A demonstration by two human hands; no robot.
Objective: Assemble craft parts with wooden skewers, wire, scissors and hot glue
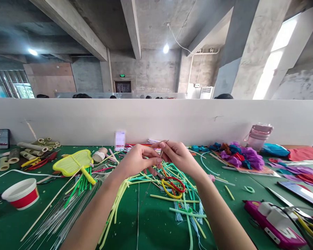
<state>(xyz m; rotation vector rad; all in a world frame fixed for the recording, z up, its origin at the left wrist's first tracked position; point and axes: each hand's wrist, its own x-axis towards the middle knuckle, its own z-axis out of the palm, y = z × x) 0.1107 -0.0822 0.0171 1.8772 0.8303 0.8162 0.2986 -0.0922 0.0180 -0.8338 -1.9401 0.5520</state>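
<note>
My left hand [138, 159] and my right hand [175, 154] meet above the middle of the table, fingertips pinched together. Between them runs a thin wire [161, 152], its tip showing above the right fingers; part of it is hidden by the fingers. Just below the hands lie scissors with red and yellow handles [173, 187]. Around and under them spread pale yellow and green tube-like strips [120, 199], with light blue tassels [178, 216] near my right forearm. A long thin wire [138, 215] reaches toward the front edge.
A yellow leaf-shaped piece [73, 163], metal wires [59, 211] and a paper cup [21, 194] lie left. Bamboo tubes [32, 149] sit at the back left. To the right are purple cloth pieces [250, 158] and a power strip [273, 222]. A white partition [156, 119] stands behind.
</note>
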